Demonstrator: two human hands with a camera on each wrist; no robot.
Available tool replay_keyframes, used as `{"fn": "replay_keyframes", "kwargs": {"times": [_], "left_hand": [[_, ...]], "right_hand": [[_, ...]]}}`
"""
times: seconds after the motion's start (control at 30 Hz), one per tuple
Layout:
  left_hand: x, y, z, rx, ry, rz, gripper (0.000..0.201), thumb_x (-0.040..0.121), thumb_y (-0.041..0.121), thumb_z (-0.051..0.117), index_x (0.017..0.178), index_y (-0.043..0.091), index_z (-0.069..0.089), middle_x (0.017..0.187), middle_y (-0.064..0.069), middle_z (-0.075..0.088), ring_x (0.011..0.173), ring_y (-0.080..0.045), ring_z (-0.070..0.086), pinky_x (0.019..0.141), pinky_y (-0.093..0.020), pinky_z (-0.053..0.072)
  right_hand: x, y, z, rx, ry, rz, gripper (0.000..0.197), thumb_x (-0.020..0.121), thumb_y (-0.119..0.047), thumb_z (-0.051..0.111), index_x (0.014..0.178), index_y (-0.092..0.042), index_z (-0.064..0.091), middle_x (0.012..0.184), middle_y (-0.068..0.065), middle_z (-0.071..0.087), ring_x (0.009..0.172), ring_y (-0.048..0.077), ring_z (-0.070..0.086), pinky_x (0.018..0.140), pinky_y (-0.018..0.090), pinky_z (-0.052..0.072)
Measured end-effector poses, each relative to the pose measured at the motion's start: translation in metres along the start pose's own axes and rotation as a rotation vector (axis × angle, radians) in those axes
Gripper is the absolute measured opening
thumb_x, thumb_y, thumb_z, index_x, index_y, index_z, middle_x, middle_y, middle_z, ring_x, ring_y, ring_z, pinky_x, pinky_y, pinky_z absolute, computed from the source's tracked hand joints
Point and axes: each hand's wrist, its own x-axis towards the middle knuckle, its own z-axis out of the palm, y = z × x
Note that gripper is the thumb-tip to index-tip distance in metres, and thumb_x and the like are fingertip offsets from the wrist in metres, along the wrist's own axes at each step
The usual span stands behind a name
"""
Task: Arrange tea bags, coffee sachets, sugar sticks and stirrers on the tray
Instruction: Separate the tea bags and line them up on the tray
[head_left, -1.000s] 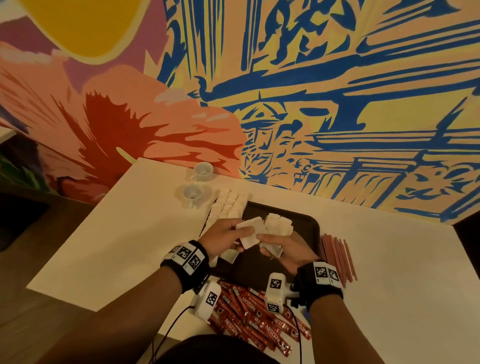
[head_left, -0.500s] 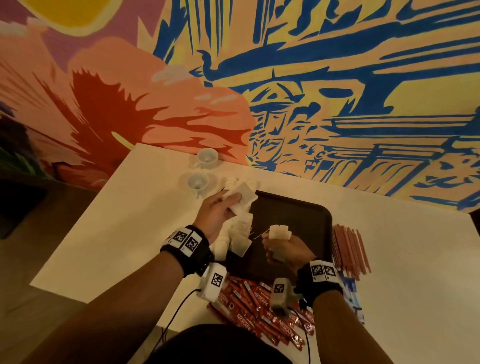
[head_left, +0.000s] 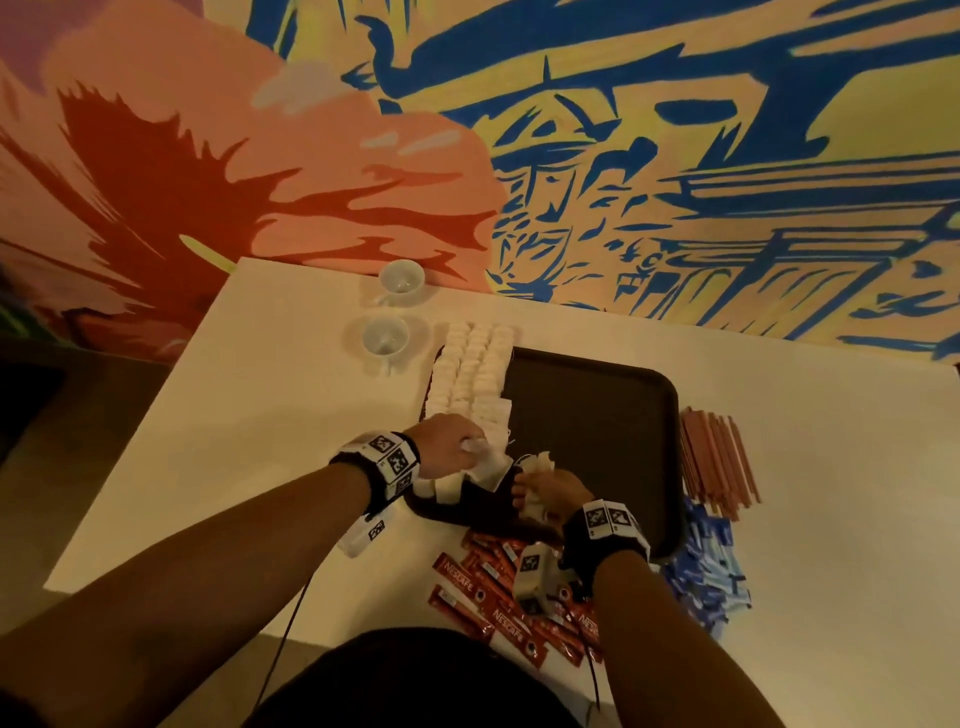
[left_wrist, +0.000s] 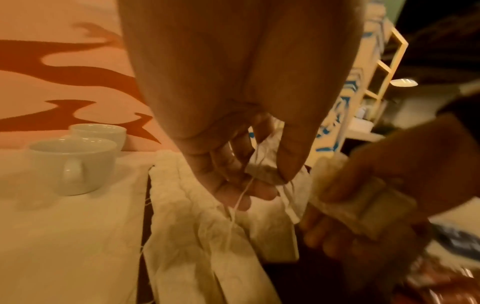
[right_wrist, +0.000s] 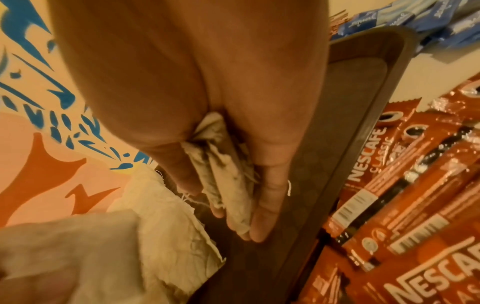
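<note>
A dark tray (head_left: 597, 415) on the counter (head_left: 270, 415) carries rows of tea bags (head_left: 470, 374) along its left edge. The left hand (head_left: 441, 449) pinches one tea bag (left_wrist: 262, 170) at the tray's near-left corner; the right hand (head_left: 553, 491) has its fingers (right_wrist: 270, 197) curled round a bunch (right_wrist: 231, 185). Red sachets (head_left: 498, 608) at the counter's near edge read "NESCAFE CLASSIC".

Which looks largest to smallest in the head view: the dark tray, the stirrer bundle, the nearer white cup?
1. dark tray
2. stirrer bundle
3. nearer white cup

All three lie on the table at similar range from the camera, so nearness hardly skews this.
</note>
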Motion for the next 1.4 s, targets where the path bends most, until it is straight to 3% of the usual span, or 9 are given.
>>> {"fn": "replay_keyframes", "kwargs": {"times": [0.1,0.3,0.5,0.77,0.87,1.0,1.1,1.27,1.4], "left_hand": [[0.011,0.002,0.014,0.201,-0.129,-0.033,0.018,0.092,0.029,0.06,0.104,0.021,0.07,0.108,-0.003,0.068,0.099,-0.024,0.062,0.087,-0.036,0.051],[0.024,0.011,0.022,0.299,-0.215,-0.06,0.024,0.092,0.033,0.062,0.113,0.025,0.07,0.102,-0.006,0.069,0.092,-0.027,0.065,0.082,-0.036,0.055],[0.029,0.005,0.022,0.287,-0.03,-0.074,0.031,0.099,0.027,0.054,0.128,0.027,0.064,0.128,-0.002,0.061,0.116,-0.028,0.058,0.097,-0.037,0.049],[0.018,-0.005,0.022,0.166,0.272,-0.042,0.015,0.096,0.031,0.055,0.104,0.025,0.065,0.107,0.002,0.063,0.099,-0.022,0.061,0.084,-0.037,0.052],[0.009,-0.002,0.034,0.166,0.031,-0.016,0.016,0.096,0.033,0.056,0.1,0.023,0.068,0.099,0.001,0.066,0.09,-0.021,0.062,0.08,-0.033,0.053],[0.01,-0.009,0.056,0.236,-0.309,-0.01,0.027,0.096,0.033,0.057,0.108,0.015,0.072,0.108,-0.006,0.07,0.1,-0.025,0.064,0.092,-0.037,0.053],[0.014,-0.011,0.065,0.267,-0.323,-0.059,0.034,0.095,0.037,0.059,0.117,0.013,0.069,0.115,-0.009,0.069,0.107,-0.028,0.063,0.097,-0.042,0.053],[0.019,-0.014,0.068,0.233,-0.203,-0.103,0.038,0.095,0.035,0.06,0.12,0.007,0.064,0.112,-0.01,0.069,0.101,-0.028,0.066,0.091,-0.04,0.056],[0.017,-0.015,0.069,0.208,-0.153,-0.119,0.039,0.093,0.035,0.062,0.122,0.009,0.062,0.113,-0.009,0.068,0.102,-0.027,0.065,0.091,-0.039,0.056]], "right_hand": [[-0.001,0.001,0.005,-0.001,-0.012,-0.013,0.015,0.101,-0.013,0.058,0.106,-0.002,0.066,0.083,0.01,0.065,0.062,0.019,0.061,0.051,0.03,0.05],[0.01,0.004,0.004,-0.014,0.008,-0.09,0.034,0.101,-0.038,0.055,0.103,-0.01,0.074,0.109,0.014,0.075,0.105,0.034,0.07,0.099,0.057,0.053],[0.002,0.0,0.009,0.116,-0.007,-0.092,0.038,0.109,-0.031,0.042,0.106,-0.007,0.071,0.104,0.014,0.075,0.094,0.029,0.072,0.086,0.044,0.058],[0.005,-0.002,0.007,0.129,-0.029,-0.056,0.029,0.107,-0.017,0.046,0.092,-0.005,0.067,0.091,0.014,0.07,0.08,0.024,0.066,0.077,0.039,0.056],[0.005,-0.004,0.011,0.105,-0.062,-0.068,0.024,0.103,-0.015,0.05,0.097,-0.005,0.07,0.12,0.028,0.068,0.096,0.033,0.069,0.092,0.047,0.056],[0.003,-0.005,0.019,0.135,-0.07,-0.09,0.034,0.1,-0.007,0.049,0.125,0.013,0.061,0.137,0.033,0.052,0.073,0.022,0.05,0.064,0.033,0.042],[0.001,-0.004,0.018,0.099,-0.033,-0.134,0.041,0.101,-0.006,0.048,0.133,0.02,0.047,0.146,0.038,0.027,0.065,0.02,0.045,0.059,0.031,0.036],[-0.017,-0.009,0.013,0.118,-0.019,-0.102,0.028,0.105,-0.012,0.048,0.123,0.002,0.064,0.116,0.023,0.069,0.081,0.024,0.064,0.068,0.033,0.051],[-0.029,-0.013,0.006,0.088,-0.007,-0.094,0.021,0.105,-0.019,0.05,0.111,-0.01,0.068,0.119,0.016,0.069,0.101,0.027,0.066,0.082,0.042,0.058]]}}
